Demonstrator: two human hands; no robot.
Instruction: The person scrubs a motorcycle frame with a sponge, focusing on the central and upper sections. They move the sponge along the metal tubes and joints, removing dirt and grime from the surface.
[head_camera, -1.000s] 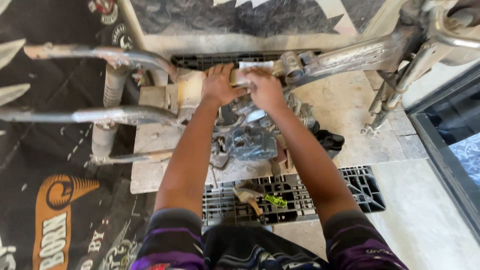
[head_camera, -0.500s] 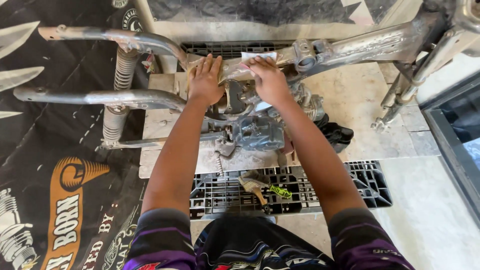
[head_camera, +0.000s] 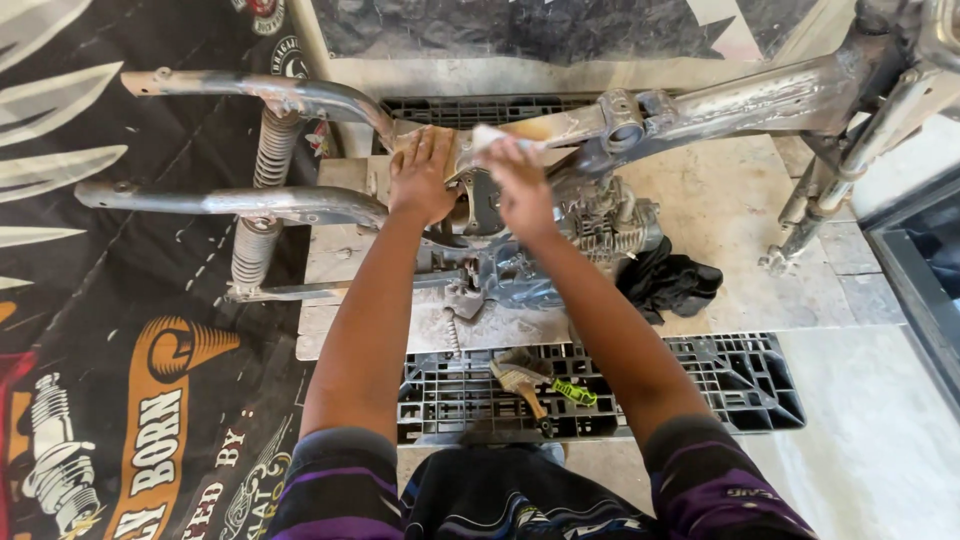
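Motorcycle frame (head_camera: 700, 105) lay stripped across a stone slab (head_camera: 730, 230) over black plastic pallet (head_camera: 740, 385). Left hand (head_camera: 422, 180) pressed flat on its spine, fingers spread; right hand (head_camera: 515, 185) pinched a pale scrap of sandpaper (head_camera: 490, 135) against the tube.

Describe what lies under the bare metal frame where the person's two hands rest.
Under the frame sits a grey engine on a pale slab. Left hand and right hand cover the frame's middle.

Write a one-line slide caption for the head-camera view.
Left hand braces a bare motorcycle frame while the right hand presses a pale sheet on it.
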